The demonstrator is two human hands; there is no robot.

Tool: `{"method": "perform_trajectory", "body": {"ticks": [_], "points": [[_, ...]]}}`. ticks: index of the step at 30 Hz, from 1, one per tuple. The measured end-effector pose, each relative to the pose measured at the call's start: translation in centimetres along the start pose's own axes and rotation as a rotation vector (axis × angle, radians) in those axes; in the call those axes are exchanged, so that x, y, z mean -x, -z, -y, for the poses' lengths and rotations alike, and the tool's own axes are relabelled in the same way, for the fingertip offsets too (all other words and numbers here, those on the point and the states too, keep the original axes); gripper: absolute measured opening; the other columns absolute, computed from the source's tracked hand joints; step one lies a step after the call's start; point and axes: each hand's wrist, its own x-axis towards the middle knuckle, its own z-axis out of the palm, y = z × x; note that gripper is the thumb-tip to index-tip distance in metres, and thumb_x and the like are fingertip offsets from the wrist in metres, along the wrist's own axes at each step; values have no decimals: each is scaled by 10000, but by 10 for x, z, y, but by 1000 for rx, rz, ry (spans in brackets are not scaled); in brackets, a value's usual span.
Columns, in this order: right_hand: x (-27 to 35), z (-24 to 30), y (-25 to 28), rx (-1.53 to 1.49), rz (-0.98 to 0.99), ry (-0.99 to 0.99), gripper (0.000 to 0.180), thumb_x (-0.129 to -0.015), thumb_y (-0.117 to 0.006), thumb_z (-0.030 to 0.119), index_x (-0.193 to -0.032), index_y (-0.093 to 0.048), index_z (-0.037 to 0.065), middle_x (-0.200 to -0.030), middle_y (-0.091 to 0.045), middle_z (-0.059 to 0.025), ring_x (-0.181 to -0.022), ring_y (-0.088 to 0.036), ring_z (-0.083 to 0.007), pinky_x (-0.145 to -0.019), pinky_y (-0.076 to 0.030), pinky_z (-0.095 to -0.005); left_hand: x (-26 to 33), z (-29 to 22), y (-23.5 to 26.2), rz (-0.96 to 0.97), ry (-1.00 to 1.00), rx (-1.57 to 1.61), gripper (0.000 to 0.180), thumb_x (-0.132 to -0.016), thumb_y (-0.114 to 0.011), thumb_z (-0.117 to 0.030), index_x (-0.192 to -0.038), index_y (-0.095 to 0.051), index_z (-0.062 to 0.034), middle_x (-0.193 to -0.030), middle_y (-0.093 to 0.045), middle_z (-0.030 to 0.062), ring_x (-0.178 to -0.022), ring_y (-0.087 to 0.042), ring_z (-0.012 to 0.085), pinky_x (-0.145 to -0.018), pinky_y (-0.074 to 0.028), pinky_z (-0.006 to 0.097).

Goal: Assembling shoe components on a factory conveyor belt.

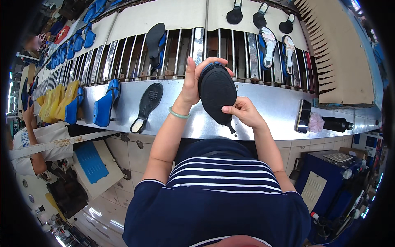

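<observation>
The black-soled shoe [217, 92] was above the steel ledge [277, 109], its lower right edge pinched between thumb and fingers of my right hand [245, 112], its upper edge cupped by my left hand [191, 87], with open room leftward to a loose sole [151, 100] and rightward to a phone [303, 116].

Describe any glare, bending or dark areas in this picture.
Head view: bright glare on the steel ledge and white reflections on the tiled floor; head view: the ledge curves down toward both sides, and the corners are black; head view: the held shoe's black sole looks fairly sharp.
</observation>
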Motion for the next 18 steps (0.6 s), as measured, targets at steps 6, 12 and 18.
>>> {"method": "perform_trajectory", "body": {"ticks": [6,12,18], "points": [[-3,-2,9,43,-13,-53,160,-890,-711,159,-926,-709,3,-786,-691,-24,-702,-626,-72,-649,-499,-231,-2,1,1,25,-4,36,622,-916,-471,-459,-1273,-464,49,-1100,-629,236,-1020,-649,298,-892,-546,398],[-5,-1,11,11,-14,-77,128,-885,-709,117,-921,-713,-6,-823,-703,-45,-749,-653,-93,-690,-525,-251,-6,-1,-1,12,16,-37,591,-758,-606,-235,-1262,-469,42,-1099,-627,244,-1018,-647,304,-888,-541,384],[-5,0,12,10,-16,-72,126,-879,-714,112,-926,-721,-4,-826,-706,-48,-751,-657,-99,-693,-530,-255,-6,-3,-6,-22,34,-89,568,-754,-611,-233,-1238,-486,36,-1078,-636,231,-986,-652,280,-869,-542,361]]}}
